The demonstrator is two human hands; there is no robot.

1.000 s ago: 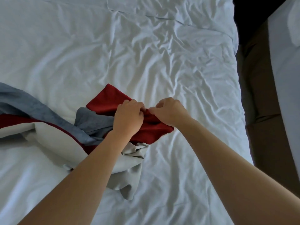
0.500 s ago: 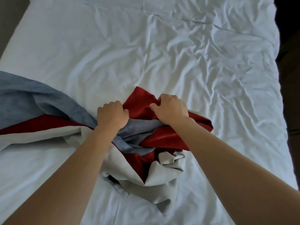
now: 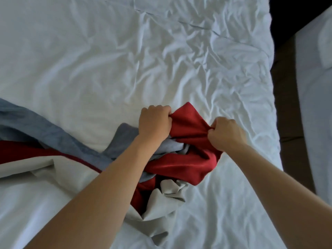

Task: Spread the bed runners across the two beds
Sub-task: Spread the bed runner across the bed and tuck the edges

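Observation:
A bed runner (image 3: 181, 164) in red, grey-blue and pale beige lies bunched on the wrinkled white bed (image 3: 111, 56). Its left part stretches flat towards the left edge of the view; its right end is crumpled in a heap. My left hand (image 3: 154, 121) grips the far edge of the red cloth. My right hand (image 3: 225, 134) pinches the same red cloth further right, fingers curled tight. Both forearms reach in from below and hide part of the heap.
A dark gap of brown floor (image 3: 287, 105) runs along the bed's right side. Beyond it the white edge of a second bed (image 3: 316, 87) shows at the far right. Bare white sheet lies between the runner's end and the bed's right edge.
Both hands have carried the bunched end of the runner to the right across the bed. They have taken new holds on the red cloth and now sit further apart.

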